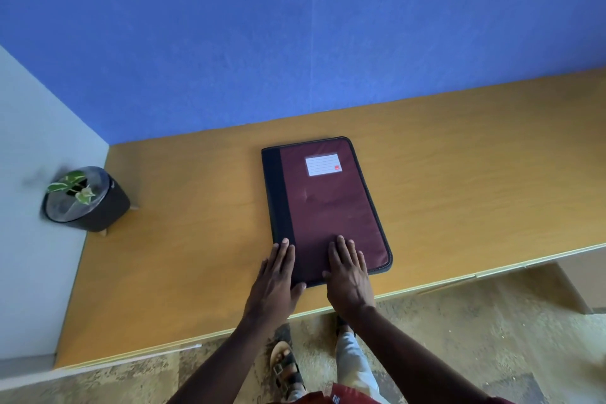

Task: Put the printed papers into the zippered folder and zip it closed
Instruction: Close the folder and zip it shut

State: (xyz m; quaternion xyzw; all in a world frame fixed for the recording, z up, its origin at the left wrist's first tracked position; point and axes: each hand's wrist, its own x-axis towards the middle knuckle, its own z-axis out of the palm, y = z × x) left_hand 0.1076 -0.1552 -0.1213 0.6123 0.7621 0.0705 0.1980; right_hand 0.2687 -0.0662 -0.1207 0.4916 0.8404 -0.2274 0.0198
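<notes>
A maroon zippered folder with a black spine strip and a white label card lies closed and flat on the wooden desk. My left hand lies flat with straight fingers on the folder's near left corner, over the black spine. My right hand rests flat on the folder's near edge, right of the left hand. No printed papers are in sight. The zipper runs along the folder's right and near edges; its slider is not visible.
A small potted plant in a dark round pot stands at the desk's far left by the white wall. A blue wall backs the desk. The desk's front edge runs just below my hands, with floor and my sandalled foot beneath.
</notes>
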